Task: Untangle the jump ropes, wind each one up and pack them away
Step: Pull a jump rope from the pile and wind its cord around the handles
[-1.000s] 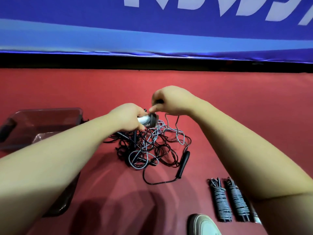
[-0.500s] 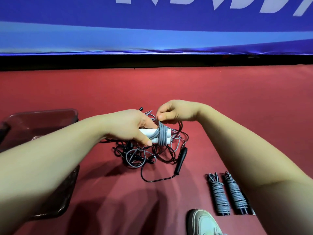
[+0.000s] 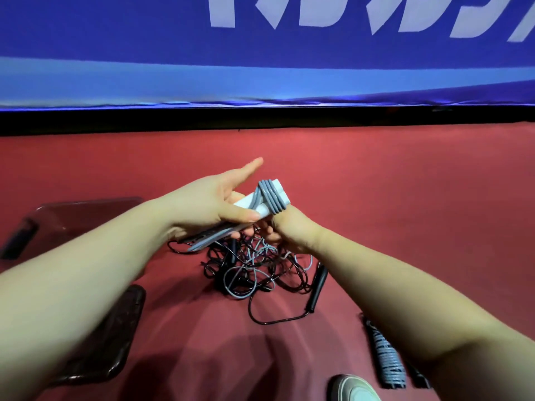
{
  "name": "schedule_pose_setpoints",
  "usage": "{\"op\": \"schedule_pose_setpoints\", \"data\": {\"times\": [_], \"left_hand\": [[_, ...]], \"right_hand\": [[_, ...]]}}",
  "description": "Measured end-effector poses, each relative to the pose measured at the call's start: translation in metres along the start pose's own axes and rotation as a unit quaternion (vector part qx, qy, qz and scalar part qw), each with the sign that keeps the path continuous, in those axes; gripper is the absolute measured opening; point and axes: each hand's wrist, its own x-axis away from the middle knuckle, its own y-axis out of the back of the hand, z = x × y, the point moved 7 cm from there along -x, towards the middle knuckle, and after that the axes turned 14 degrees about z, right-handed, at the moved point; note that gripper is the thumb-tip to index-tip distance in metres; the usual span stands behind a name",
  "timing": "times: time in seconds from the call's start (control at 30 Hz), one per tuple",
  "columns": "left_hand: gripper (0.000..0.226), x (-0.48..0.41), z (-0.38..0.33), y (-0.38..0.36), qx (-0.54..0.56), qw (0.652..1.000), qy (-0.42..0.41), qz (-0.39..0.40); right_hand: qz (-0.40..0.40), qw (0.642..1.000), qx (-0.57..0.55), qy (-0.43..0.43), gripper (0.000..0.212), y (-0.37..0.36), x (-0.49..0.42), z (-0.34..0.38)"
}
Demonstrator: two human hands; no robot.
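Bin [image 3: 86, 202] beside rope tangle [image 3: 254, 273], contents unclear; grey rope [image 3: 270, 198] in left hand [image 3: 214, 201]

Our left hand [image 3: 208, 205] holds the handles [image 3: 246, 204] above the rope pile [image 3: 252, 273] on the floor [image 3: 405, 198]. Our right hand [image 3: 292, 230] holds the cord [image 3: 272, 198] just under them. The bin [image 3: 86, 206] is left of the pile, a wound rope [image 3: 386, 360] right.

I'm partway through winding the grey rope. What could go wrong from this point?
1. The grey rope appears to run from the white handles down into the tangle with black cord. If the right hand pulls harder, it could tighten a knot or drag the pile.
2. The coils sit near the handles' end, and the left hand pinches with its forefinger straight, so they might slip off.
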Motion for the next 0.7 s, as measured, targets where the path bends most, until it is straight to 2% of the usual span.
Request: {"op": "schedule_pose_setpoints", "data": {"times": [0.1, 0.2, 0.23, 0.3, 0.37, 0.43, 0.47, 0.53, 0.63, 0.7], "left_hand": [[0.053, 0.001, 0.002, 0.006, 0.009, 1.0, -0.008, -0.023], [0.042, 0.001, 0.004, 0.018, 0.049, 0.997, 0.001, -0.063], [0.04, 0.002, 0.005, 0.024, 0.072, 0.994, 0.003, -0.079], [0.038, 0.005, 0.008, 0.034, 0.103, 0.989, 0.008, -0.109], [0.039, 0.007, 0.011, 0.041, 0.11, 0.985, 0.013, -0.133], [0.039, 0.008, 0.014, 0.042, 0.118, 0.982, 0.015, -0.145], [0.037, 0.008, 0.015, 0.042, 0.123, 0.981, 0.014, -0.149], [0.035, 0.007, 0.011, 0.042, 0.123, 0.979, 0.003, -0.161], [0.037, 0.008, 0.001, 0.052, 0.116, 0.973, -0.023, -0.2], [0.037, 0.011, -0.004, 0.06, 0.115, 0.966, -0.036, -0.227]], "right_hand": [[0.022, 0.999, -0.038, -0.02, 0.032, -0.005, -0.002, -0.002], [0.032, 0.991, -0.114, 0.06, 0.026, 0.0, -0.001, 0.005], [0.029, 0.99, -0.103, 0.088, 0.021, 0.004, -0.001, 0.007], [-0.013, 0.994, 0.018, 0.11, 0.016, 0.013, 0.005, 0.007], [-0.075, 0.978, 0.171, 0.098, 0.019, 0.021, 0.01, 0.007], [-0.105, 0.955, 0.264, 0.088, 0.026, 0.019, 0.008, 0.009], [-0.112, 0.949, 0.284, 0.078, 0.028, 0.017, 0.004, 0.009], [-0.124, 0.956, 0.258, 0.06, 0.029, 0.012, -0.004, 0.006], [-0.127, 0.97, 0.192, 0.076, 0.025, 0.003, -0.014, 0.01], [-0.119, 0.968, 0.201, 0.09, 0.024, 0.002, -0.017, 0.017]]}}
